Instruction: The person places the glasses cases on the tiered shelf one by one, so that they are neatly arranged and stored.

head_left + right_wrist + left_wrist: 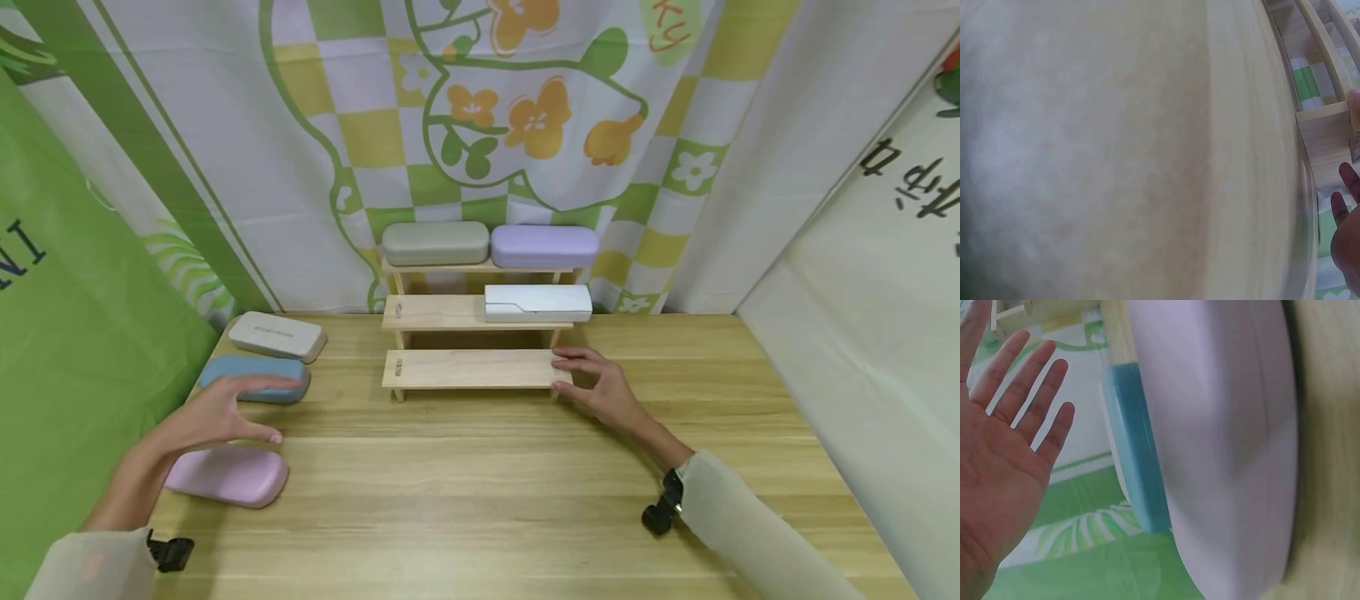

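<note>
My left hand hovers over the left side of the table, its thumb and fingers spread apart with nothing between them. Beneath and around it lie a blue glasses case and a pink glasses case; in the left wrist view the pink case fills the middle. My right hand grips the right end of the lowest step of a three-tier wooden stand, thumb at the front edge and fingers toward the back. On the middle tier, at the right, sits a white glasses case.
Side by side on the top tier stand a grey-green case and a purple case. A cream case lies at the table's back left. Patterned curtain hangs behind the stand, with fabric along both sides of the wooden table.
</note>
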`<state>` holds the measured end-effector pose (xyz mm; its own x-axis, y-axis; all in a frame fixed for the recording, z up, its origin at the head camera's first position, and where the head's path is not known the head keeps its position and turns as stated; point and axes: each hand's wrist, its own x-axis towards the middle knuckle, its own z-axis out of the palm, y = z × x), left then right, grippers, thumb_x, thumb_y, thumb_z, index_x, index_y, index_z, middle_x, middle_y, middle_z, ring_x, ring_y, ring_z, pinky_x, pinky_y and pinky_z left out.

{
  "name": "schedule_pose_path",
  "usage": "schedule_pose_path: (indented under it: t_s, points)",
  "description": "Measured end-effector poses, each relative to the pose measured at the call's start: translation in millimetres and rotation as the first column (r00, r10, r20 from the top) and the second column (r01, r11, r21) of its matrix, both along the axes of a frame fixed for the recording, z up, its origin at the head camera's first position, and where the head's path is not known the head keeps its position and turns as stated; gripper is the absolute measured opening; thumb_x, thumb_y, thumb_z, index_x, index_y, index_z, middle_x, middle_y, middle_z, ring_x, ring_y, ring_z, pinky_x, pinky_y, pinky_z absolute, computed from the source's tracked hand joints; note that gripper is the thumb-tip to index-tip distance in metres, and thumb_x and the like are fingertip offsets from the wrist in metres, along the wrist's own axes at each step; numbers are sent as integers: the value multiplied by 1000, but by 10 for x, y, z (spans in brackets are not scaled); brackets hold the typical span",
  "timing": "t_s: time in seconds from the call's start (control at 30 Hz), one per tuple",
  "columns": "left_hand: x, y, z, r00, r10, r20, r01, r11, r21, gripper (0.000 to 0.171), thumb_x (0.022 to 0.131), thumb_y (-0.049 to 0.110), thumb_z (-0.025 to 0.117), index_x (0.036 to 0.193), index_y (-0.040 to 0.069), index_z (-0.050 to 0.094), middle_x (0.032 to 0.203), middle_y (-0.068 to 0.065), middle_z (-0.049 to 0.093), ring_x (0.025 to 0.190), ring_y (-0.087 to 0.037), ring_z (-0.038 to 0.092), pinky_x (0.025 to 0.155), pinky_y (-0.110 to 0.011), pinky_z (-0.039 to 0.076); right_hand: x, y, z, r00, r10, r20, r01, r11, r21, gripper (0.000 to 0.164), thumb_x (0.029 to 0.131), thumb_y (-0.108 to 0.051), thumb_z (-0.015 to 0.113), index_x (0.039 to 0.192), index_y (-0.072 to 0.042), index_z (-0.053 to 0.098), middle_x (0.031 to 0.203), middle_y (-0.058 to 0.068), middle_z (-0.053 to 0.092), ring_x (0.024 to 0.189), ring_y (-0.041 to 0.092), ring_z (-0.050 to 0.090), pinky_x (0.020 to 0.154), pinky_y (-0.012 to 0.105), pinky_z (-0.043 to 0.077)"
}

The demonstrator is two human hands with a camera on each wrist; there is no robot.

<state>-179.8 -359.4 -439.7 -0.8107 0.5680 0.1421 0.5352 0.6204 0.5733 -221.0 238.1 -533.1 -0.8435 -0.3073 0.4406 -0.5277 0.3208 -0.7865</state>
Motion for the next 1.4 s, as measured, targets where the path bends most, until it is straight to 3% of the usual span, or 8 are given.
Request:
schedule_pose_path:
  t_s: [0.37,0.77,0.97,1.03,1.13,1.23,1.33,1.4]
  points:
    - [153,-246,-71,998,-17,-55,16,1000,-21,85,67,30,100,144,18,66,142,-1,68,133,13,43,106,-5,29,-4,-7,-14,1000,5,0,-5,1000,-5,34,86,5,84,119,0,78,136,18,68,132,40,58,118,18,34]
    - [204,-458,-239,986,-157,-62,159,987,30,89,62,25,101,142,8,65,147,13,61,137,10,43,109,-6,27,-6,-14,-5,1000,-9,22,9,1000,25,35,87,1,85,121,1,77,138,16,68,132,38,58,117,18,35]
    - [250,-559,-342,984,-163,-74,165,986,25,91,59,25,101,141,10,66,150,20,57,140,13,33,110,-4,19,-2,-20,-2,1000,-15,22,15,999,34,35,87,0,85,121,3,77,137,17,68,132,37,58,118,18,34]
    - [278,-589,-365,989,-132,-71,133,991,16,91,57,25,101,140,13,67,148,21,58,140,13,32,110,-13,28,-4,-20,-7,999,-18,27,17,999,32,35,87,0,85,121,3,77,137,17,68,132,37,58,118,18,34]
    - [328,-630,-392,997,-70,-41,71,998,2,91,53,24,101,139,18,69,146,23,59,139,11,32,110,-47,39,-6,-20,-7,1000,-15,28,14,1000,27,35,87,1,85,121,3,77,137,17,68,132,37,58,117,18,35]
    - [373,-667,-422,999,-31,-21,31,999,-7,91,52,24,102,137,21,70,143,22,61,138,8,33,96,-67,40,-10,-14,-9,1000,-12,27,11,1000,26,35,87,0,85,121,3,77,138,16,68,132,37,58,117,18,35]
    - [392,-687,-471,999,-38,-29,38,999,-5,89,51,24,103,135,20,71,142,19,62,138,8,34,111,-48,35,-7,1,-15,1000,-13,18,12,1000,25,35,87,1,85,121,3,77,137,16,68,132,38,58,118,18,35]
    - [399,-686,-503,998,-48,-37,48,999,-2,89,52,24,103,135,20,71,141,17,63,138,8,35,108,-25,28,0,13,-15,1000,-16,10,15,1000,23,35,86,2,85,120,4,77,137,17,68,131,39,59,118,18,35]
